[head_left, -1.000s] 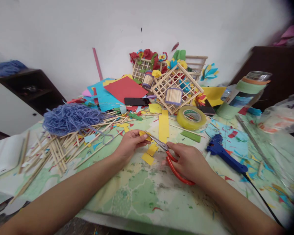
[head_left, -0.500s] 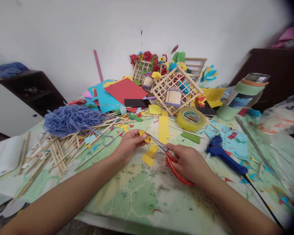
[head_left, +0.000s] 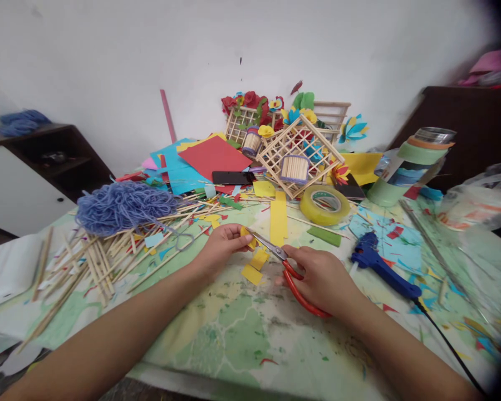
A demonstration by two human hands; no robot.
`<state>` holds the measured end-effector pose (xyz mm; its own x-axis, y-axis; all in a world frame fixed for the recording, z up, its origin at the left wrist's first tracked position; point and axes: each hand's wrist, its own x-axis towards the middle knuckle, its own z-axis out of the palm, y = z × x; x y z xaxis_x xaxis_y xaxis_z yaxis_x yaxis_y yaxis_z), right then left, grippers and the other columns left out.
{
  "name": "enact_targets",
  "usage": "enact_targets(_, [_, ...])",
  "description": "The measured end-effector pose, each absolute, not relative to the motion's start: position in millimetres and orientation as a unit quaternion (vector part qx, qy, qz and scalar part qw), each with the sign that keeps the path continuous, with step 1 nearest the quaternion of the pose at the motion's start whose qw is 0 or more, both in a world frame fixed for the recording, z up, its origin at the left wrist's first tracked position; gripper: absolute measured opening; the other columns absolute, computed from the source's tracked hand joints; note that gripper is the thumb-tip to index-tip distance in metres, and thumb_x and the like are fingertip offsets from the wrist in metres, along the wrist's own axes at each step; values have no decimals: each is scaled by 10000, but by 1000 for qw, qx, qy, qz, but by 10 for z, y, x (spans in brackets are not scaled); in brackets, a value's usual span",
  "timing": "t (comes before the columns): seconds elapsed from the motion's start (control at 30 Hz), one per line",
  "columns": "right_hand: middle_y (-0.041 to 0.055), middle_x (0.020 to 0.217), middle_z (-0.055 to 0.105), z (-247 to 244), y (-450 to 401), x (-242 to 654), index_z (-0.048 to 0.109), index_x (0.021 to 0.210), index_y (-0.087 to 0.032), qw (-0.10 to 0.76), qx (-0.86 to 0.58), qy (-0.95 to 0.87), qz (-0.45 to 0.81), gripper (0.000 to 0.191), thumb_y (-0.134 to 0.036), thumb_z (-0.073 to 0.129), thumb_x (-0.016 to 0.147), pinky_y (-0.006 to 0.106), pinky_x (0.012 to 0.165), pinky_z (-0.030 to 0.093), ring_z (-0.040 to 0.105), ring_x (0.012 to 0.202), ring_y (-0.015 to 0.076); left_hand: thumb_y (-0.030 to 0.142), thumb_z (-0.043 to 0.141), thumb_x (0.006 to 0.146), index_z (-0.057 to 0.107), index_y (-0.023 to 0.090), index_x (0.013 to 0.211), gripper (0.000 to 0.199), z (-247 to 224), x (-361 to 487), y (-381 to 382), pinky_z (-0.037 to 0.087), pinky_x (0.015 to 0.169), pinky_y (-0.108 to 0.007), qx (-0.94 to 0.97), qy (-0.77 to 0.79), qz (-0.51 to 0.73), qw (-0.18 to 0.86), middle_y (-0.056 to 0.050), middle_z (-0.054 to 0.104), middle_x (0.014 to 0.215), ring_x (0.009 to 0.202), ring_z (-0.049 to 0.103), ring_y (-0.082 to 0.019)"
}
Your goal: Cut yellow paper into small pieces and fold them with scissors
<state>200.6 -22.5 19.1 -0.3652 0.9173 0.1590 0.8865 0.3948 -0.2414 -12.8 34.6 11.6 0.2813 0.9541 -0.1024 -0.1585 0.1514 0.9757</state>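
Note:
Between its thumb and fingers my left hand pinches a small piece of yellow paper. My right hand grips red-handled scissors, whose blades point up and left and meet the paper's edge. Whether the blades are parted is too small to tell. Just below the blades, small yellow paper pieces lie on the table. A longer yellow paper strip lies flat behind the scissors.
Blue yarn rests over many wooden sticks at left. A tape roll and a blue glue gun with cord sit to the right. Behind are stick lattices, a phone, red paper and a green bottle.
Both hands keep nearly the same place and grip. The yellow paper and scissors have barely shifted; the whole view has moved slightly.

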Motion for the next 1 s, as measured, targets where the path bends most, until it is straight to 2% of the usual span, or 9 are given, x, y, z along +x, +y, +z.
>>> enact_targets(0.23, [51,798,661,184,-219,2001,581,1174,-202,147,-536,-828,70,521,-540,513,784,248,562,365,580,634,166,292,747,633,620,134,643,202,107,-135,352,457,618,-213,496,407,424,639,-31,648,647,605,586,-109])
enact_targets(0.43, [44,798,670,170,-227,2006,600,1139,-209,155,-543,-822,76,513,-558,531,769,244,565,370,588,642,169,292,738,647,602,133,627,210,99,-133,344,454,615,-211,497,414,423,635,-25,635,641,598,575,-104])
enact_targets(0.63, [50,840,675,185,-228,1988,601,1111,-221,165,-563,-802,107,449,-526,517,792,244,599,393,607,711,180,311,697,705,599,141,731,198,108,-116,298,458,675,-217,507,390,405,654,-60,670,777,709,608,-124])
enact_targets(0.73, [46,800,666,192,-214,1987,605,1103,-220,176,-568,-797,108,432,-509,517,795,251,600,402,597,694,182,289,713,686,600,140,757,200,93,-105,277,445,654,-206,514,380,385,666,-42,653,737,654,582,-106])
enact_targets(0.87, [36,820,668,176,-191,1988,634,1042,-220,248,-568,-769,157,366,-451,580,763,262,640,435,592,719,180,272,716,671,614,135,800,213,40,-102,253,407,588,-188,525,388,347,673,-19,617,723,606,533,-86])
enact_targets(1.0, [3,758,650,112,-184,1968,642,1024,-198,357,-533,-709,292,390,-391,674,687,242,581,454,564,633,143,320,695,683,573,133,697,223,23,-73,182,348,509,-190,573,384,287,664,24,523,597,519,448,-69])
